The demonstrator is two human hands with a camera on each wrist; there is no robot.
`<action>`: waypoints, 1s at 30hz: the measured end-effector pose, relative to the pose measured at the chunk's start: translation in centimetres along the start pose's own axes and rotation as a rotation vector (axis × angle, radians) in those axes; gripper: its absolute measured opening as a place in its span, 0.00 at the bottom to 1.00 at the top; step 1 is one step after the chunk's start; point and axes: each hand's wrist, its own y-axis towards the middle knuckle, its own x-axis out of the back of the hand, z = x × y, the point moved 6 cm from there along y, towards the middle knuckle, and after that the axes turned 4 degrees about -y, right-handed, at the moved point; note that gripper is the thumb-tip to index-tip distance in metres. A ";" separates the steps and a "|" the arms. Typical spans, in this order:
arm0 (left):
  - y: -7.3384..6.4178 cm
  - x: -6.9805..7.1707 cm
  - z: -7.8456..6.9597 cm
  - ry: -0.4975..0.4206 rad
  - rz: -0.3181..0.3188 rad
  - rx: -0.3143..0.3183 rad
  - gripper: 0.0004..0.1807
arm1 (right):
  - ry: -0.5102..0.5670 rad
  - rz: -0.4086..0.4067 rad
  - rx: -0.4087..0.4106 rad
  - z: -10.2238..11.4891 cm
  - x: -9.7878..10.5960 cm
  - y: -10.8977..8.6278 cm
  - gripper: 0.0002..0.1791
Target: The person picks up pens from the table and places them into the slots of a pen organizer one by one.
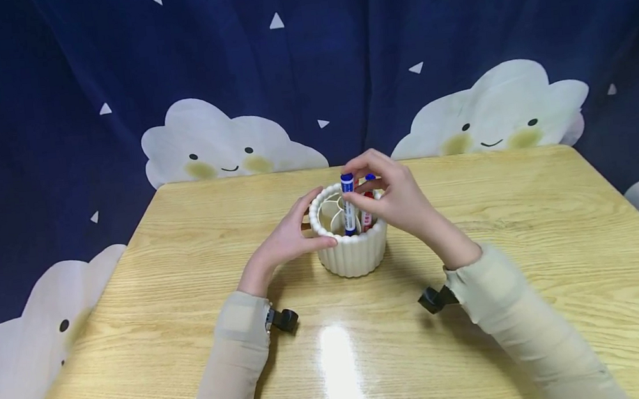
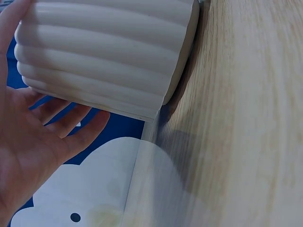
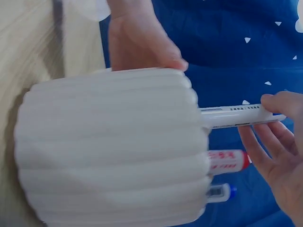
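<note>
A white ribbed pen holder [image 1: 354,257] with a beaded rim and inner dividers stands upright on the table. My left hand [image 1: 285,238] grips its left side, thumb at the front of the rim and fingers behind; the left wrist view has those fingers [image 2: 87,130] along the ribbed wall. Between thumb and fingertips, my right hand [image 1: 394,195] pinches a white whiteboard marker [image 1: 349,206] with blue ends, held upright with its lower end inside the holder. Beside it in the holder are a red marker [image 3: 227,161] and another blue marker [image 3: 220,193].
The wooden table [image 1: 187,270] stretches out on both sides of the holder. A dark blue curtain [image 1: 328,44] with white clouds and triangles hangs behind it. Small black cameras [image 1: 286,320] sit at both wrists.
</note>
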 end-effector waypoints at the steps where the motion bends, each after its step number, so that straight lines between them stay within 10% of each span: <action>1: 0.2 0.0 0.5 0.000 -0.003 -0.004 0.55 | 0.001 0.003 0.004 -0.2 -0.1 -0.2 0.16; 30: 0.1 -0.2 0.3 0.002 0.014 -0.045 0.55 | -0.180 0.071 0.064 -2.2 -0.9 -2.4 0.14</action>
